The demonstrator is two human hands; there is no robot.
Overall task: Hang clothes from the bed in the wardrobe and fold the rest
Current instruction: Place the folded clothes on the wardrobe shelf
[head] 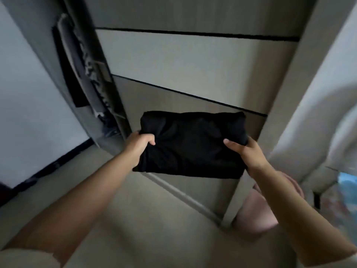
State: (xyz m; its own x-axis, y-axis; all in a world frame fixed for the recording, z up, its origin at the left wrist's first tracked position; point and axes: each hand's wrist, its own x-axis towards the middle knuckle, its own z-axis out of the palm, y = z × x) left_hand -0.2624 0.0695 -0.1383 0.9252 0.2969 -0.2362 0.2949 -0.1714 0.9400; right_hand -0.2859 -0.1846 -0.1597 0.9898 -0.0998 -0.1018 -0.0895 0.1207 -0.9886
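A folded black garment (193, 144) is held up in front of the wardrobe's sliding door (193, 60). My left hand (138, 145) grips its left edge, fingers curled under and thumb on top. At the right edge my right hand (244, 151) grips it the same way. The wardrobe's open section (85, 74) lies to the left, with several dark and patterned clothes hanging inside.
A white wall (29, 103) with a dark skirting board stands at the left. The floor (135, 219) below is pale. At the right edge a pale upholstered bed end (318, 122) and blurred coloured items (345, 190) show. My knee (257, 215) appears below my right arm.
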